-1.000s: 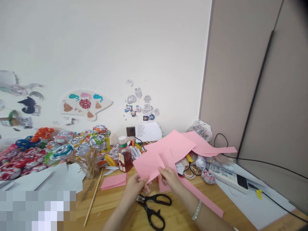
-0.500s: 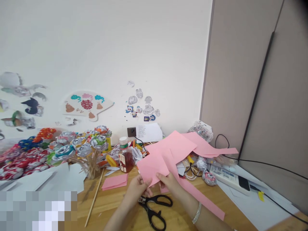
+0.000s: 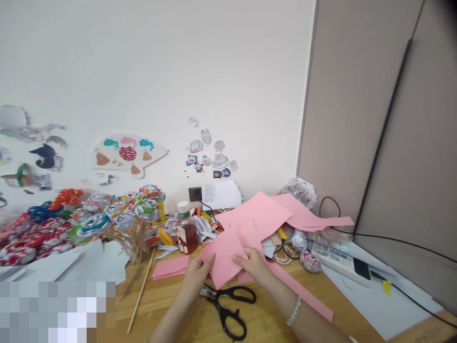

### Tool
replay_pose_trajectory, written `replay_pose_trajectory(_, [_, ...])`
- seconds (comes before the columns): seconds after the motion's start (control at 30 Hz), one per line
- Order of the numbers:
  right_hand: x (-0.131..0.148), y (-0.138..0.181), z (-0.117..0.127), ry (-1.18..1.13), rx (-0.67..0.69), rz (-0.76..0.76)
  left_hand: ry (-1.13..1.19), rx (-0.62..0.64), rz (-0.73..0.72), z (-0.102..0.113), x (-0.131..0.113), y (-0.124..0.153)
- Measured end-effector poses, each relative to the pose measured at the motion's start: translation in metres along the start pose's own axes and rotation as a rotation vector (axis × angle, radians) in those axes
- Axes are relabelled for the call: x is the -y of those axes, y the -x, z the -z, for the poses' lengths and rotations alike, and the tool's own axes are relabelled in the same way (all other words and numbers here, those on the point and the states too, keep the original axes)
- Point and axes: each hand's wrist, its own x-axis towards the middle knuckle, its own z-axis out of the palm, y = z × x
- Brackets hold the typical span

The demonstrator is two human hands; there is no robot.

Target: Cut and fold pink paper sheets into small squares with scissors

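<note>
A pink square of paper (image 3: 225, 257) is held up between my two hands, one corner pointing down toward me. My left hand (image 3: 200, 272) pinches its left side, thumb on top. On its right edge my right hand (image 3: 253, 265) has the thumb on top and the fingers beneath. Black-handled scissors (image 3: 232, 305) lie on the table just below the paper, their blades partly covered. To the left rests a small stack of pink paper pieces (image 3: 170, 267). Larger pink sheets (image 3: 259, 214) and a long pink strip (image 3: 303, 290) lie behind and to the right.
Paper flowers on sticks (image 3: 135, 214) crowd the left back, beside a bottle of reddish liquid (image 3: 186, 231). A wooden stick (image 3: 141, 290) lies at left. At right are a power strip (image 3: 339, 262), cables and white sheets (image 3: 378, 305). The wall (image 3: 228, 62) stands behind.
The pink square has turned so a corner now points toward me and has come slightly lower. My left hand has shifted up along its left side; my right hand stays on the right edge.
</note>
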Motion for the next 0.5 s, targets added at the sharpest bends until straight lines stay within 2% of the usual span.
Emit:
replay_pose_trajectory(0.27, [0.0004, -0.0012, 0.0008, 0.05, -0.065, -0.044, 0.129, 0.078, 0.078, -0.0015, 0.007, -0.0017])
replay_pose_trajectory(0.5, [0.0013, -0.001, 0.0001, 0.043, -0.067, -0.034, 0.197, 0.076, 0.097, -0.0033, 0.0068, 0.0003])
